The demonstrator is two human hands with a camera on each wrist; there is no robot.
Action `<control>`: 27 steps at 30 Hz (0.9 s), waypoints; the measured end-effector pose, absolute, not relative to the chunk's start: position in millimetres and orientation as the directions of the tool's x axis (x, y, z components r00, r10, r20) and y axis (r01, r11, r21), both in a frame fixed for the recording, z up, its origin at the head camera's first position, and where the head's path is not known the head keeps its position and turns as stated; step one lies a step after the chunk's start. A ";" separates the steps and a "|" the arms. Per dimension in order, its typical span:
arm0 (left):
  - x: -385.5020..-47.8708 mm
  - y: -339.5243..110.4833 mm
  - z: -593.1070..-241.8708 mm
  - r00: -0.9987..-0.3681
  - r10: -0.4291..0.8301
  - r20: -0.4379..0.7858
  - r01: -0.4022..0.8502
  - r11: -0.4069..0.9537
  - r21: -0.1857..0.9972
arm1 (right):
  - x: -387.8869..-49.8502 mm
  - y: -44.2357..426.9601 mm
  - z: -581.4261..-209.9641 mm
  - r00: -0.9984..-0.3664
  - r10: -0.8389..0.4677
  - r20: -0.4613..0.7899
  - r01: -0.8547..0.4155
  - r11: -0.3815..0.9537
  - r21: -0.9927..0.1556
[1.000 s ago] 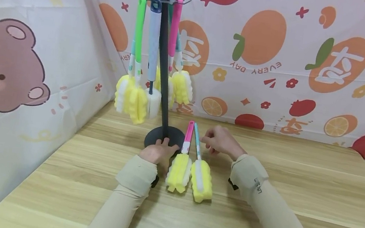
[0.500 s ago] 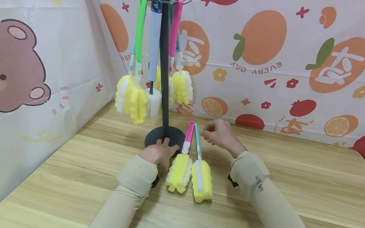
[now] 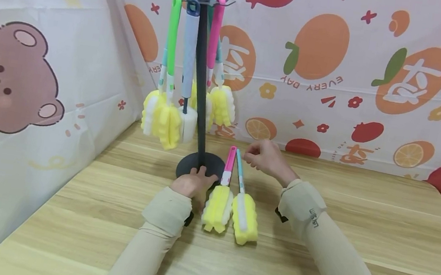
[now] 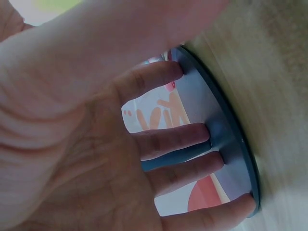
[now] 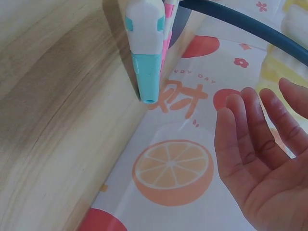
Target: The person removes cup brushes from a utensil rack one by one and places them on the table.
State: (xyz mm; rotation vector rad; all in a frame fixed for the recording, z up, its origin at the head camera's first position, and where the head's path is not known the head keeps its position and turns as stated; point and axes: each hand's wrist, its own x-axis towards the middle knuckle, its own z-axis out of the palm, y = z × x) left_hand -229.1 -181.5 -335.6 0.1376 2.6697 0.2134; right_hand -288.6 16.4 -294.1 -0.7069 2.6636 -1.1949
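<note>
A black stand (image 3: 202, 83) rises from a round base (image 3: 185, 164), and several sponge brushes hang from its top. My left hand (image 3: 192, 184) rests its spread fingertips on the base; the left wrist view shows the fingers (image 4: 173, 139) extended on the base plate (image 4: 216, 125). Two brushes lie side by side on the table: a pink-handled one (image 3: 217, 207) near my left hand and a blue-handled one (image 3: 245, 218) right of it. Beside the blue handle, my right hand (image 3: 266, 159) holds nothing, its fingers loosely bent; the right wrist view shows it apart from the blue handle (image 5: 147, 72).
The wooden table (image 3: 311, 272) reaches back to a fruit-printed cloth (image 3: 365, 73). On the left stands a cloth with a bear print (image 3: 9, 75). Hanging brushes include a green-handled one (image 3: 172, 37), a pale blue one (image 3: 189, 53) and a pink one (image 3: 215, 33).
My right hand has moved slightly up and back, away from the blue handle. My left hand stays on the base, and the lying brushes have not moved on the table.
</note>
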 end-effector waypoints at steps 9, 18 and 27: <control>-228.0 -182.0 -334.3 -0.890 0.130 -0.436 0.058 0.983 0.175 | -289.5 15.7 -288.2 -0.879 -0.469 0.087 -0.375 0.566 -0.734; -228.9 -181.6 -335.5 -0.891 0.131 -0.435 0.060 0.983 0.173 | -290.7 13.1 -279.6 -0.875 -0.450 0.178 -0.428 0.549 -0.718; -228.7 -181.1 -333.4 -0.889 0.135 -0.437 0.064 0.983 0.173 | -291.6 10.2 -272.6 -0.885 -0.415 0.212 -0.429 0.547 -0.719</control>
